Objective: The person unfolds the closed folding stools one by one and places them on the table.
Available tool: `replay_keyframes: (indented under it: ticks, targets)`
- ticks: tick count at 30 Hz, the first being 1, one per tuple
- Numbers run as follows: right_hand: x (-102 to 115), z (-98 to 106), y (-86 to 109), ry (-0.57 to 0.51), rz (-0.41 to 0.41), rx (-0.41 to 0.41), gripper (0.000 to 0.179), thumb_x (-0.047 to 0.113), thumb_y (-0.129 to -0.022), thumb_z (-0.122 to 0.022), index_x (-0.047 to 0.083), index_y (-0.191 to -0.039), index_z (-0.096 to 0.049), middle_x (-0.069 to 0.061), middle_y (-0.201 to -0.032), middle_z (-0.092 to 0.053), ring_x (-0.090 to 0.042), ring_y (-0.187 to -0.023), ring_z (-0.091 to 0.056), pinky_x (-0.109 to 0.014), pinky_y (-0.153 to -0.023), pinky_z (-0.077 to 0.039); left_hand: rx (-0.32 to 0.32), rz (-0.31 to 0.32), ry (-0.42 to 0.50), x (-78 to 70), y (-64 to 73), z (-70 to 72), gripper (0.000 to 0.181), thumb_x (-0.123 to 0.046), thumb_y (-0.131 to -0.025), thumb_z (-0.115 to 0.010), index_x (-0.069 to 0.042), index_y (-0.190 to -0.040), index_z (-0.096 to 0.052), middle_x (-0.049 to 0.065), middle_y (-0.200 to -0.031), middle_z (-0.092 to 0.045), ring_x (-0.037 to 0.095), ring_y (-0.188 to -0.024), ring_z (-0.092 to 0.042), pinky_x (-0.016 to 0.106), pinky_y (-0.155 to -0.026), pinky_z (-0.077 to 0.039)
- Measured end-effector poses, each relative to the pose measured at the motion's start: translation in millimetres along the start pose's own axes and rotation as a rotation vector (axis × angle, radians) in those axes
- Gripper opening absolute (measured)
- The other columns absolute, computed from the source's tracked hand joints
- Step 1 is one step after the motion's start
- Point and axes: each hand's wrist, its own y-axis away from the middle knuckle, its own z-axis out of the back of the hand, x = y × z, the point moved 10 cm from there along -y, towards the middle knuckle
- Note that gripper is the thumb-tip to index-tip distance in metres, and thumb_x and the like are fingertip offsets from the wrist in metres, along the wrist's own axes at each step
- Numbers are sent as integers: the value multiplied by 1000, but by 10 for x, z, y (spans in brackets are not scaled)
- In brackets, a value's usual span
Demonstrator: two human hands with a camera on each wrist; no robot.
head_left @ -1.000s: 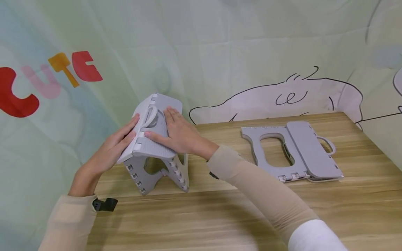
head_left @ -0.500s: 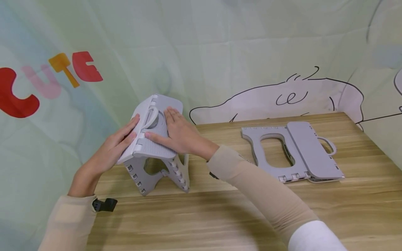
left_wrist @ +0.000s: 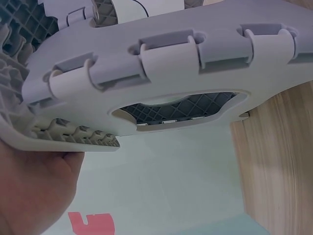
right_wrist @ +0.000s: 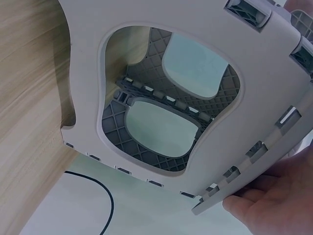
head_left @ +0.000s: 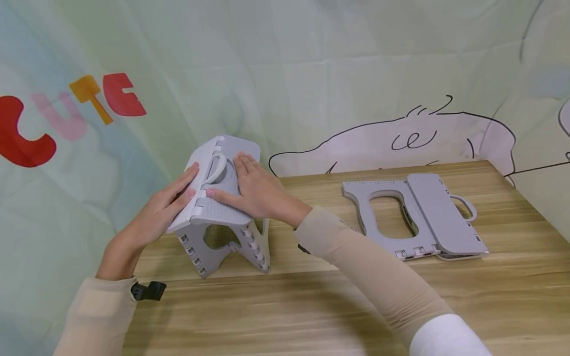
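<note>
A grey plastic folding stool (head_left: 222, 207) stands on its legs at the table's left side, its two top panels sloping down from a ridge with a loop handle. My left hand (head_left: 162, 207) lies on the left panel, fingers extended. On the right panel rests my right hand (head_left: 258, 190), flat, its thumb near the ridge. From the left wrist, the left hand (left_wrist: 36, 188) shows beside the panel's edge, with the hinged side of the stool (left_wrist: 171, 63) above. In the right wrist view, fingers of the right hand (right_wrist: 274, 196) lie along the panel, near the stool's leg frame (right_wrist: 85, 98).
A second grey folding stool (head_left: 445, 212) lies folded flat on the right of the wooden table (head_left: 267, 316), its handle pointing right. A printed cloth backdrop (head_left: 285, 74) hangs behind and to the left, close to the standing stool.
</note>
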Motion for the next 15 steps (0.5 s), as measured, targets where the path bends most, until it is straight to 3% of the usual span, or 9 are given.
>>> replay_keyframes:
  ticks: [10, 15]
  targets:
    - [-17, 0, 9, -3, -11, 4, 103, 78, -94, -29, -1, -158, -13, -15, -165, -11, -22, -152, -7, -31, -122, -11, 13, 8, -20, 9, -8, 0, 56, -23, -109, -41, -25, -160, -19, 2, -166, -12, 28, -150, -8, 63, -117, -11]
    - [-32, 5, 15, -4, -21, -2, 104, 79, -93, -29, 0, -158, -13, -13, -165, -11, -22, -152, -8, -32, -122, -13, 18, 7, -23, 17, -14, 1, 57, -23, -109, -41, -24, -160, -18, 5, -166, -11, 31, -150, -7, 67, -115, -10]
